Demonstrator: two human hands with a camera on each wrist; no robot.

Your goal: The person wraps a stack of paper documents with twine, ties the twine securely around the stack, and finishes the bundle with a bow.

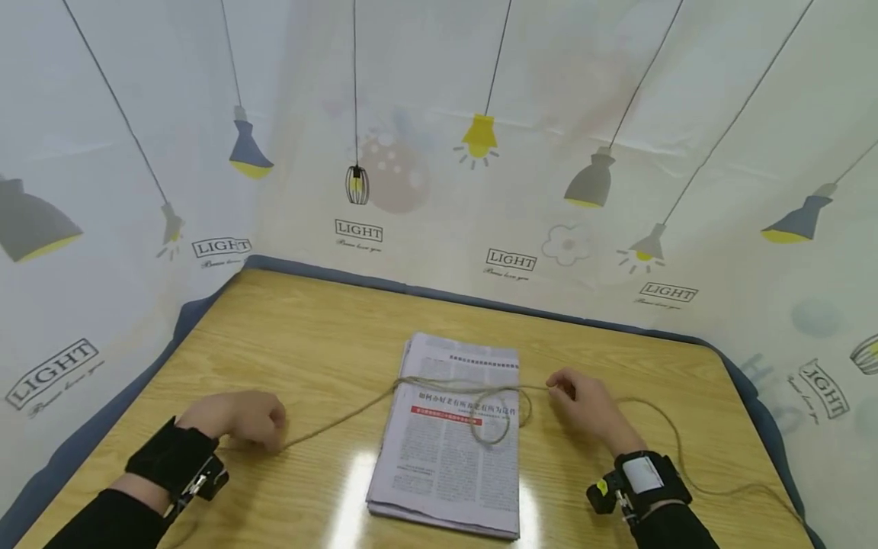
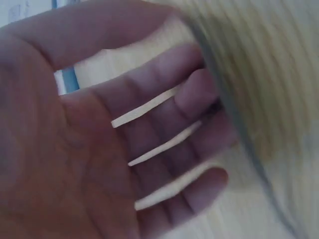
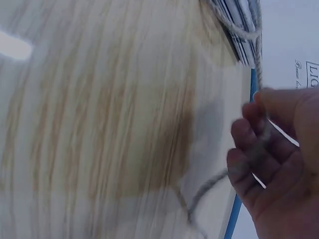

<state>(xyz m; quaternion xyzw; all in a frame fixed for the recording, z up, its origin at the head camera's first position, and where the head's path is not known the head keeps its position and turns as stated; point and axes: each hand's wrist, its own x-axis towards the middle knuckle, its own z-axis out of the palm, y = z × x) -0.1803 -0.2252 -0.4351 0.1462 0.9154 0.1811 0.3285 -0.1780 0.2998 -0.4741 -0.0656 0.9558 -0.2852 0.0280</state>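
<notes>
Head view: a newspaper stack (image 1: 449,438) lies mid-table (image 1: 302,343), with twine (image 1: 473,393) looped loosely across its top. Left hand (image 1: 240,419) pinches one twine end beside the stack; right hand (image 1: 583,404) pinches the other, fingers (image 3: 249,149) curled round the strand.
</notes>
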